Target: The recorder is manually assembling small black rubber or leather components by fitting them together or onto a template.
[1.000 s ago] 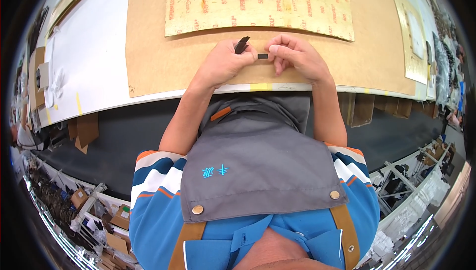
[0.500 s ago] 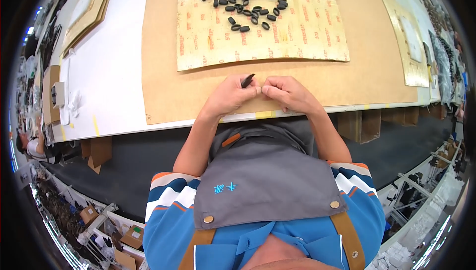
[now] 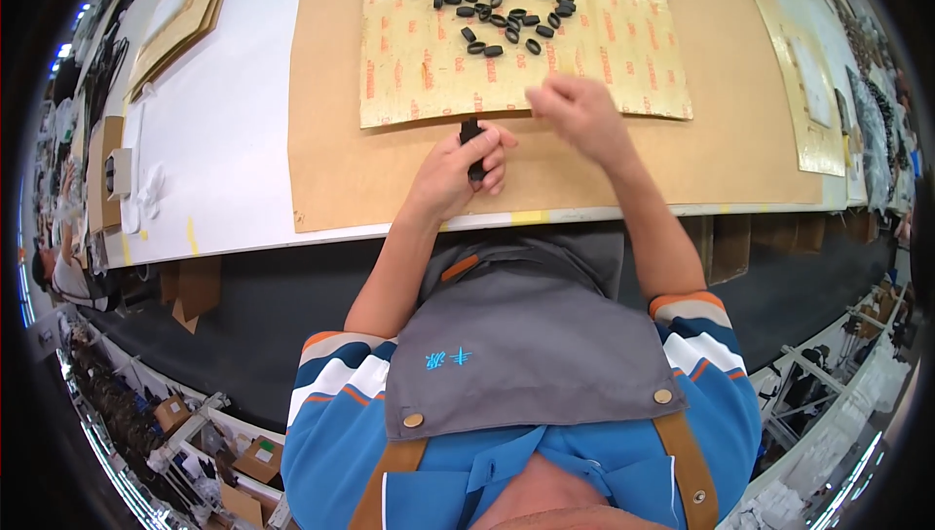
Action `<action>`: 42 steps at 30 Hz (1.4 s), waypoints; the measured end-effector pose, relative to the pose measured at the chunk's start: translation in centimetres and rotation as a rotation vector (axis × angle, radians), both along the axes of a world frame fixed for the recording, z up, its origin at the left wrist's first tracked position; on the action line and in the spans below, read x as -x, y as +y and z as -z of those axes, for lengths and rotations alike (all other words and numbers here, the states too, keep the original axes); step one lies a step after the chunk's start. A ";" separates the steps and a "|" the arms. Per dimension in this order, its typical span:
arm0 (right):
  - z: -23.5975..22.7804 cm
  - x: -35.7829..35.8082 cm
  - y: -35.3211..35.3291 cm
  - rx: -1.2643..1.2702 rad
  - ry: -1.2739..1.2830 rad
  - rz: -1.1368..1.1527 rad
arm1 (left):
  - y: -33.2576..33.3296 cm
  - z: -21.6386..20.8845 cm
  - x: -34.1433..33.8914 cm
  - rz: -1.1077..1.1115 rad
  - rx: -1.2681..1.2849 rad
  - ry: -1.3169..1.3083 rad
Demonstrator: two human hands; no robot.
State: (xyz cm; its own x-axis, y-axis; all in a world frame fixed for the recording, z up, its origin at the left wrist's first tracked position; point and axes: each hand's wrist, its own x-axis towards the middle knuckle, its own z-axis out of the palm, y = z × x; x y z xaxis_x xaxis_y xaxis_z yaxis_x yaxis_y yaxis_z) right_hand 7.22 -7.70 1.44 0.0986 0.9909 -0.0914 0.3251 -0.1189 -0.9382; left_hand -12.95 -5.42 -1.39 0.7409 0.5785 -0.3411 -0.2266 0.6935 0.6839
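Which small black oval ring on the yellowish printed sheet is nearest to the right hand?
The black oval ring at the group's lower right corner; all others lie farther from the right hand.

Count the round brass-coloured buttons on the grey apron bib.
2: one button at the left corner of the bib nearest the wearer's chest, another button at the right corner. More may hide in its folds.

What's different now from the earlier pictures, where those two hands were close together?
The right hand has moved forward, away from the left hand, to the patterned sheet's near edge; blur hides whether it holds anything. More of the black piece in the left hand now shows. Unchanged: left hand's hold, black rings scattered on the sheet.
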 end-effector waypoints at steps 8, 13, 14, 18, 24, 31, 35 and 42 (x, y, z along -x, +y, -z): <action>-1.8 2.1 -1.2 0.055 -0.084 -0.096 | -1.1 0.9 -1.3 -0.233 -0.012 -0.312; 1.1 4.3 -2.8 0.221 0.420 -0.099 | -1.3 -0.2 -1.3 -0.180 -0.077 -0.220; 1.2 4.3 -2.8 0.222 0.422 -0.094 | -1.3 0.0 -1.2 -0.176 -0.074 -0.219; 1.0 3.4 -3.0 0.079 0.649 0.135 | -1.6 0.0 -1.7 -0.352 -0.105 -0.074; 1.1 3.1 -3.4 0.110 0.590 0.076 | -1.9 0.6 -1.2 -0.210 -0.020 -0.057; 1.2 3.0 -3.6 0.059 0.548 0.099 | -2.3 0.1 -1.8 -0.227 -0.279 0.199; 1.2 2.2 -3.6 0.132 0.663 0.033 | -2.3 -0.1 -1.9 -0.248 -0.386 0.291; 1.6 1.3 -3.8 0.156 0.675 -0.050 | -2.0 -0.3 -1.3 -0.161 -0.322 0.284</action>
State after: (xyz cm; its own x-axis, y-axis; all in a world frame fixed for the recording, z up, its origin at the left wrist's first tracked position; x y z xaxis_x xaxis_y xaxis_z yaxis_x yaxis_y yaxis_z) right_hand 5.92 -11.51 -0.14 -0.0755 0.9631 -0.2582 -0.3148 -0.2687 -0.9103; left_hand -11.68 -7.38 -1.09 0.5356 0.7887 -0.3017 -0.0865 0.4066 0.9095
